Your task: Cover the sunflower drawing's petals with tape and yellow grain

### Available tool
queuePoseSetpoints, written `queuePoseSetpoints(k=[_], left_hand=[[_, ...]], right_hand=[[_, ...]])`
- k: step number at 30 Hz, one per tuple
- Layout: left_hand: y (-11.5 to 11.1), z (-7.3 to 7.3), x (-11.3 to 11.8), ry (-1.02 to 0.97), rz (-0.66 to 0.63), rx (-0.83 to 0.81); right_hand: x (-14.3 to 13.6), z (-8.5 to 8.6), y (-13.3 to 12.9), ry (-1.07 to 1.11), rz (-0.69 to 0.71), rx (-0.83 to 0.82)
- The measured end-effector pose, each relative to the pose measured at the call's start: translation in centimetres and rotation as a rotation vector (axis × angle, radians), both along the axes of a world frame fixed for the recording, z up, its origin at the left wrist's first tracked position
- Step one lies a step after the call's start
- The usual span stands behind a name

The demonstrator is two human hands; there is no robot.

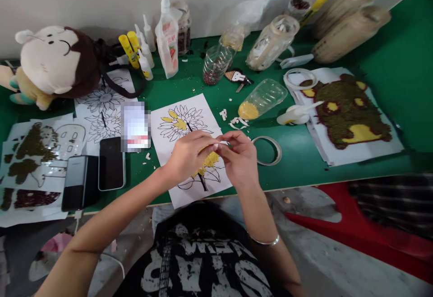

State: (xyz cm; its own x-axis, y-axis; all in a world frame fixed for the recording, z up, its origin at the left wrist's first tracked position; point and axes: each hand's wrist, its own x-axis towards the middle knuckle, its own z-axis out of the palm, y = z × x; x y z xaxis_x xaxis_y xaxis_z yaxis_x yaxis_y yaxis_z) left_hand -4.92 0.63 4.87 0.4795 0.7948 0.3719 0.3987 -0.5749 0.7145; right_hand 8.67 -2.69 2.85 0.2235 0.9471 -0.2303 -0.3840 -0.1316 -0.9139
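My left hand [187,156] and my right hand [239,157] meet fingertip to fingertip above a sunflower drawing [162,164] on white paper. Both hands are closed in a pinch, and whatever lies between the fingers is too small to make out. Yellow grains [210,160] cover part of the lower flower beneath my hands. On the upper flower a few petals [172,113] and part of the centre are yellow. A clear plastic cup [269,96] of yellow grains lies tipped over beyond my right hand. Next to that hand is a roll of tape [270,151].
White glue bottle [297,114] and a finished bear picture [352,107] lie at right. A phone [111,164], power bank [81,182] and plush doll [61,62] are left. Glue sticks [128,51], a pouch [167,39] and jars [274,42] line the back. White scraps [239,122] litter the green table.
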Motion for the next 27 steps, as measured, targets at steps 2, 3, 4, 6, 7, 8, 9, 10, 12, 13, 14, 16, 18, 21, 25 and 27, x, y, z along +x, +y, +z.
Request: queuePoseSetpoints(k=[2,3,4,6,7,8,9,10,12,13,14,16,18,21,25,27], left_hand=[[0.2,-0.3,0.0,0.021,-0.011,0.021],[0.3,-0.4,0.1,0.031,-0.011,0.021],[0.4,-0.5,0.1,0.038,-0.005,0.014],[0.7,-0.5,0.1,0.045,0.014,-0.022],[1.0,-0.5,0.0,0.049,0.025,-0.047],[1.4,-0.5,-0.1,0.052,0.038,-0.072],[2.0,-0.5,-0.3,0.054,0.056,-0.101],[2.8,-0.5,-0.7,0.052,0.085,-0.124],[5.0,-0.7,-1.5,0.042,0.166,-0.168],[6.2,-1.0,-2.1,0.038,0.212,-0.184],[7.5,-1.3,-2.6,0.032,0.260,-0.197],[10.0,-2.0,-3.8,0.022,0.339,-0.222],[12.1,-2.6,-4.8,0.025,0.403,-0.236],[14.0,-3.3,-5.7,0.035,0.491,-0.237],[15.3,-3.8,-6.3,0.038,0.601,-0.223],[15.8,-4.3,-6.4,0.041,0.632,-0.223]], right_hand=[[-0.2,0.1,0.2,0.005,-0.006,-0.009],[-0.4,0.1,0.3,0.012,-0.003,-0.005],[-0.5,0.0,0.5,0.023,0.003,0.003],[-0.6,-0.1,0.8,0.059,0.016,0.019],[-0.6,-0.2,1.0,0.079,0.021,0.022],[-0.6,-0.3,1.1,0.096,0.022,0.022],[-0.6,-0.4,1.2,0.106,0.020,0.019],[-0.6,-0.5,1.3,0.110,0.019,0.015],[-0.5,-0.8,1.4,0.112,0.018,0.008],[-0.4,-0.9,1.4,0.113,0.019,0.006],[-0.3,-1.0,1.4,0.113,0.017,0.006],[0.0,-1.4,1.1,0.096,0.003,0.004],[0.2,-1.8,0.8,0.042,-0.002,0.001],[0.4,-2.5,0.2,-0.180,0.060,0.018],[0.6,-3.3,-0.4,-0.557,0.161,0.053],[0.6,-3.4,-0.4,-0.660,0.200,0.065]])
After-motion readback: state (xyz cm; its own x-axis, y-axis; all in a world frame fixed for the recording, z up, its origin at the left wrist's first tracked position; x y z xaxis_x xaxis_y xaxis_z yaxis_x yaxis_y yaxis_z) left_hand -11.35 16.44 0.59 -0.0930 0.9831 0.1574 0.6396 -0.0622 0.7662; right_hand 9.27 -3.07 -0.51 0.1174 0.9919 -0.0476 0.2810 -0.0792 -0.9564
